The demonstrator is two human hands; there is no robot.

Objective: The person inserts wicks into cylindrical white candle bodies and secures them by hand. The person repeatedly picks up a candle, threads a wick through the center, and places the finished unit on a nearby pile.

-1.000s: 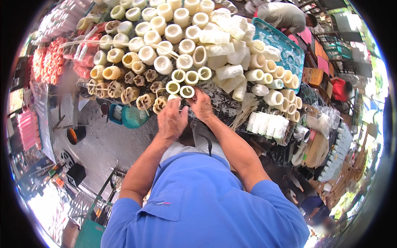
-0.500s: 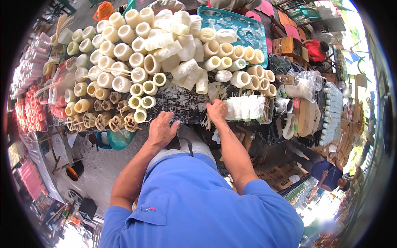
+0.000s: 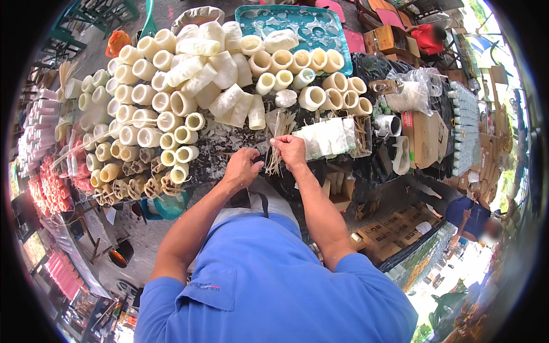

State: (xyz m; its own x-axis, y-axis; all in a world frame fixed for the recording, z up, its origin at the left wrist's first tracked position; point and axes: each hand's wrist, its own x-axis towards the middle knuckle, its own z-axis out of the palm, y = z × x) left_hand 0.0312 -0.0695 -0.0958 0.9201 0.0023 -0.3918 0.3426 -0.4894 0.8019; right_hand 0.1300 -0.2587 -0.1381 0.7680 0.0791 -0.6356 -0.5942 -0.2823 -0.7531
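My right hand (image 3: 290, 151) pinches pale, thin candle wicks (image 3: 273, 163) at the table's near edge, where a loose bundle of them lies. My left hand (image 3: 243, 168) is just left of it over the dark, wax-flecked tabletop (image 3: 214, 143). Its fingers are bent, with thumb and forefinger apart and nothing visible between them. Beside my right hand lies a row of white wax blocks (image 3: 326, 138). Beyond both hands are a pile of whitish wax slabs (image 3: 200, 74) and many hollow cream wax cylinders (image 3: 311, 98), some of them small (image 3: 186, 135).
A teal tray (image 3: 297, 20) with wax residue is at the far side. Brown flower-shaped wax pieces (image 3: 122, 188) stand at the left, with pink ones (image 3: 48, 186) farther out. Cardboard boxes (image 3: 426, 146), a white mug (image 3: 389, 126) and plastic bags (image 3: 414, 94) crowd the right. Another person (image 3: 466, 214) is at the far right.
My left hand has moved right, toward my right hand, and its fingers have drawn in. My right hand stays at the wicks and has shifted slightly left in view. The whole view has turned somewhat.
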